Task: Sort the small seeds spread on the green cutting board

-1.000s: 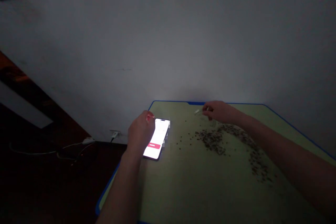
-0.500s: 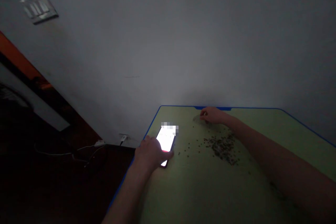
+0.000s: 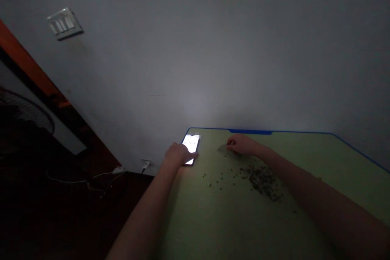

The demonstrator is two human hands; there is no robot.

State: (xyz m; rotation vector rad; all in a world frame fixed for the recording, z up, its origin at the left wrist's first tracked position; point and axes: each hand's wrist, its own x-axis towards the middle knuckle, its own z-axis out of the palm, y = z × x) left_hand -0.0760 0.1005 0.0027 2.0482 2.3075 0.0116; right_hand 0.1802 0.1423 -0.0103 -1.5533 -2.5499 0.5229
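Observation:
At the table's far left corner, a lit smartphone (image 3: 191, 145) lies tilted along the edge. My left hand (image 3: 177, 154) is closed over its lower left side, thumb across the screen's lower part. Near the far edge my right hand (image 3: 241, 145) has its fingers pinched together at a faint see-through round dish (image 3: 222, 148). Whatever the fingertips hold is too dim and small to make out. Between my forearms lies a pile of small dark seed-like pieces (image 3: 263, 180), with several scattered loose to its left.
The pale green table (image 3: 210, 219) has a blue rim and stands against a grey wall. A switch plate (image 3: 65, 24) is up on the left. White cables (image 3: 76, 180), a plug (image 3: 146, 165) and a fan cage (image 3: 33, 107) are beyond the table's left side.
My left hand has pushed the phone away toward the table's far left corner. My right hand stays pinched by the dish. The camera view has shifted slightly.

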